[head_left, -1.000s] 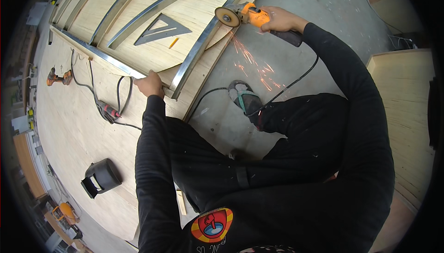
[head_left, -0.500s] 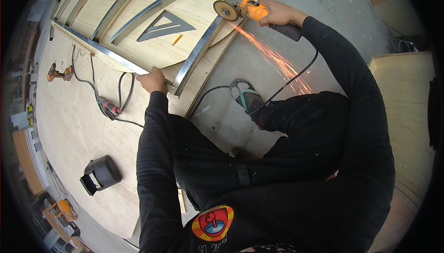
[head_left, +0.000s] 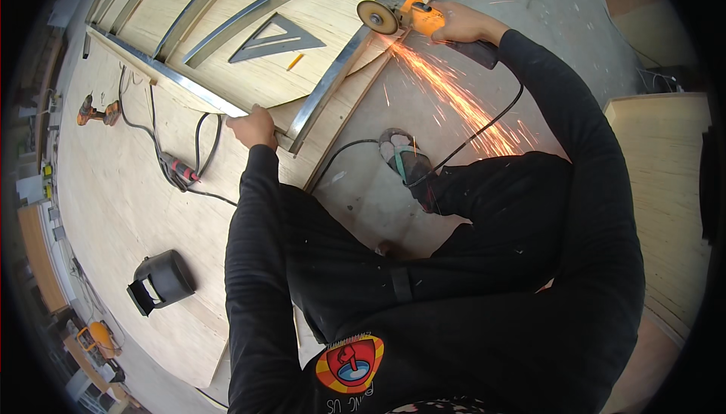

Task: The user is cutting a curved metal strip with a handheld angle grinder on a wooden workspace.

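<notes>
My right hand (head_left: 463,24) is closed round an orange angle grinder (head_left: 426,18). Its round disc (head_left: 377,17) meets the long metal bar (head_left: 330,83) at the right side of a metal frame. A bright spray of sparks (head_left: 446,93) streams from there down toward my right leg. Farther left, my left hand (head_left: 254,127) grips the near end of the frame's front metal bar (head_left: 195,90), close to the corner. Inside the frame lie a grey triangular set square (head_left: 277,38) and a yellow pencil (head_left: 295,62) on the plywood.
A cordless drill (head_left: 98,111), a red and black corded tool (head_left: 180,168) and a black welding mask (head_left: 161,282) lie on the plywood (head_left: 113,210) at left. The grinder's black cable (head_left: 484,128) loops past my sandalled foot (head_left: 401,155). A wooden panel (head_left: 658,157) stands at right.
The spark stream has grown thicker and brighter, with stray sparks flying wider. The grinder appears slightly farther right in view, along with a small shift of the whole scene. Both hands keep their holds.
</notes>
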`<state>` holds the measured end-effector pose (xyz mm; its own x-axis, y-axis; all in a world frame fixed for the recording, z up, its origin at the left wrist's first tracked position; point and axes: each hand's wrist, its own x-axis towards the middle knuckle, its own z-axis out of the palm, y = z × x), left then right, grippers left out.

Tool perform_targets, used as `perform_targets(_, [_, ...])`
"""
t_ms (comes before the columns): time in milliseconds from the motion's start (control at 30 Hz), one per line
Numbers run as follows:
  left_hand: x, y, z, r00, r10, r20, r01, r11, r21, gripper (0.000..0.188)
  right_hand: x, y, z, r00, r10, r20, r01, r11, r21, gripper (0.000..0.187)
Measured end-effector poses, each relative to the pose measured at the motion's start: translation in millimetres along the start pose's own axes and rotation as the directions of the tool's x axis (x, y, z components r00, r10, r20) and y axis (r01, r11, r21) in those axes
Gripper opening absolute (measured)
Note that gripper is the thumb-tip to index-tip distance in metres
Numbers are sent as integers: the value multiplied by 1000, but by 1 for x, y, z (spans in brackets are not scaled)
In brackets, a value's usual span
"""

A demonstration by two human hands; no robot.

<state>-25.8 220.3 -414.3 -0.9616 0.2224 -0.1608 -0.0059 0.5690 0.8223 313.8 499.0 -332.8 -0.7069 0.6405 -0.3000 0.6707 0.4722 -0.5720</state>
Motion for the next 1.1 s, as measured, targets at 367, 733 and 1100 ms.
perform_targets(367, [-5, 1, -4, 1000, -9, -21, 9, 1000, -4, 63, -12, -6, 1, 997, 10, 79, -7, 999, -39, 50])
perform_targets(733, [0, 2, -1, 999, -30, -14, 31, 995, 90, 65, -10, -5, -4, 992, 48, 116, -54, 997, 48, 46])
perform_targets(1100, [-2, 7, -1, 990, -118, 73, 113, 991, 69, 63, -17, -62, -27, 867, 144, -477, 131, 858, 497, 46])
